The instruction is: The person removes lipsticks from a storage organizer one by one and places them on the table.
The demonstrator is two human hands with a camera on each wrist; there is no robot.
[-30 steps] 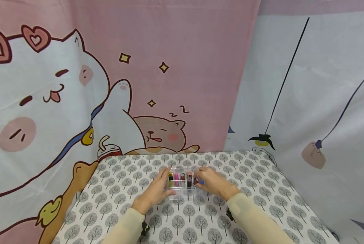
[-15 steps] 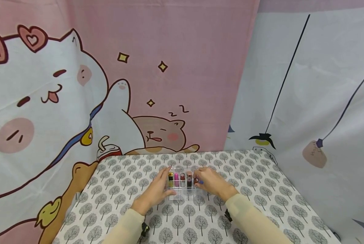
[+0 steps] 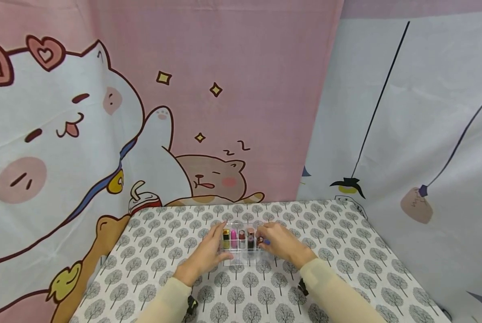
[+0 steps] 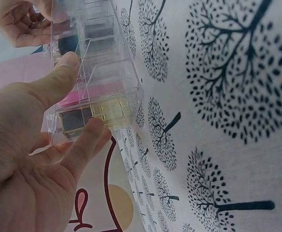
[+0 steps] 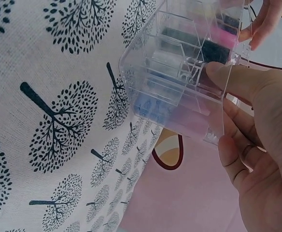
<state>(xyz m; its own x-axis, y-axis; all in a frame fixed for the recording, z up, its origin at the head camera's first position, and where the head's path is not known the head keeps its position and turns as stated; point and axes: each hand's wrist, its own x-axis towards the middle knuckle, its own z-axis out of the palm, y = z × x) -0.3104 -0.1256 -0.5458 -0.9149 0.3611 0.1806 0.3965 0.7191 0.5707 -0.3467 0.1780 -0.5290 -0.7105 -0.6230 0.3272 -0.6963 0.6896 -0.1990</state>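
Observation:
A clear plastic divided case [image 3: 236, 258] lies on the cloth-covered table. Lipsticks stand in its compartments: a gold-and-black lipstick [image 4: 76, 121], a bright pink lipstick [image 3: 234, 238], a red-brown and silver one and a dark one with a rosy top [image 3: 251, 233]. My left hand [image 3: 203, 253] grips the case's left end, thumb on the near side. At the right end, my right hand [image 3: 279, 240] pinches a dark-red lipstick [image 3: 260, 240] by the last compartment. Blue shows low in that compartment in the right wrist view. My fingers partly hide this end.
White cloth with grey trees covers the table [image 3: 241, 296]. Behind it hangs a pink curtain [image 3: 241, 89] with cartoon cats, and a pale curtain [image 3: 427, 112] hangs at the right. Dark wrist straps [image 3: 191, 305] show under the sleeves.
My right thumb and fingers have shifted slightly at the case's right end, and less blue shows beside them. My left hand and the case have stayed in place.

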